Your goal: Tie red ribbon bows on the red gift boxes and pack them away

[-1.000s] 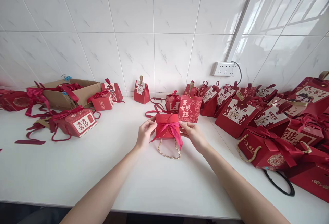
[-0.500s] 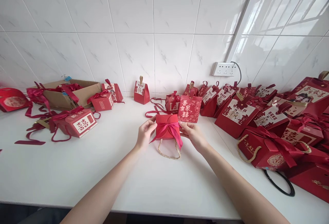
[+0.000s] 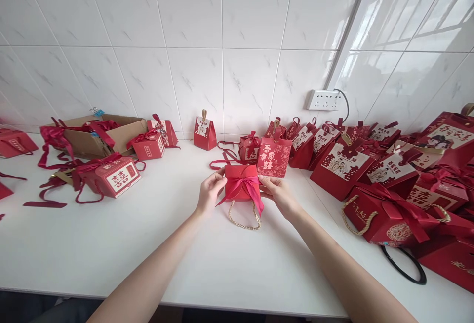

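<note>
A small red gift box [image 3: 234, 192] with a pink ribbon bow [image 3: 247, 181] tied across its petal-like top is between my two hands on the white table. Its twisted gold cord handle [image 3: 242, 225] hangs toward me. My left hand [image 3: 210, 192] grips the box's left side, thumb near the top edge. On the opposite side, my right hand [image 3: 279, 194] pinches the box by its right edge. Right behind it stands a red paper gift bag [image 3: 274, 157] with white characters, beside a smaller red ribboned box [image 3: 249, 149].
Many red gift boxes [image 3: 338, 167] crowd the right side, with a black loop [image 3: 405, 266] near them. To the left are a cardboard box [image 3: 128, 130] of ribbons and a ribboned box [image 3: 111, 177]. A power strip [image 3: 324, 100] is fixed to the tiled wall.
My hands and the box between them have stayed nearly still. At the far left, a red box now shows a different side, and another red piece has come into view at the left edge.
</note>
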{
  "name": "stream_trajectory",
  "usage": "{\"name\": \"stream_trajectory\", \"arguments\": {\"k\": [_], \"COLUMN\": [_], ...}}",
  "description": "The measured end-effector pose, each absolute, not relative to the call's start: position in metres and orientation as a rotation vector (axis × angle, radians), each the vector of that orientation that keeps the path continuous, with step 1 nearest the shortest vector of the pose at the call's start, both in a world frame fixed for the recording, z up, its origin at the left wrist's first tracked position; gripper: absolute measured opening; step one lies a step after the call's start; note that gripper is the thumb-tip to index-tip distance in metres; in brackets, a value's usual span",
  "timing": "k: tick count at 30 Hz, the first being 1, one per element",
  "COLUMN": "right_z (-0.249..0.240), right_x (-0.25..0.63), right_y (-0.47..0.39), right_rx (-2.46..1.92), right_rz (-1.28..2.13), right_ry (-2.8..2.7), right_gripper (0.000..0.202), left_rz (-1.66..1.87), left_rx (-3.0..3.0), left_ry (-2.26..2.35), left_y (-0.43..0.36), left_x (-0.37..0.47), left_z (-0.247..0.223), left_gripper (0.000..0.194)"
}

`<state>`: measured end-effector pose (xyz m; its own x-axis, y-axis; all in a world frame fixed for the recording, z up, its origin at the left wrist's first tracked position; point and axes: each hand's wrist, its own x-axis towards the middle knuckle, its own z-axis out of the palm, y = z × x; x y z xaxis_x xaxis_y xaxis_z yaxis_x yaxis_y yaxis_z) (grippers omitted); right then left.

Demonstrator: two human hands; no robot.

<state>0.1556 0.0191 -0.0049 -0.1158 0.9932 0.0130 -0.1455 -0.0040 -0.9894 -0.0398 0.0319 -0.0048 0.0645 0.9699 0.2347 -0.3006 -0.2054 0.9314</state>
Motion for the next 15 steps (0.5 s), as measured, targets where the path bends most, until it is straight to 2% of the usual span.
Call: {"name": "stream_trajectory", "arguments": {"k": [15], "right_z": [-0.0059], "right_x": [0.1563], "right_y": [0.0204], "right_rx": [-1.045], "right_rz": [1.355], "right_ry": [-1.193], "right_gripper": [0.035], "left_rz": [1.403], "left_rx": [1.166], "left_ry": [0.807], "left_y": [0.0323], "left_x": [-0.0402], "left_z": [-0.0047], "left_gripper": [0.031]}}
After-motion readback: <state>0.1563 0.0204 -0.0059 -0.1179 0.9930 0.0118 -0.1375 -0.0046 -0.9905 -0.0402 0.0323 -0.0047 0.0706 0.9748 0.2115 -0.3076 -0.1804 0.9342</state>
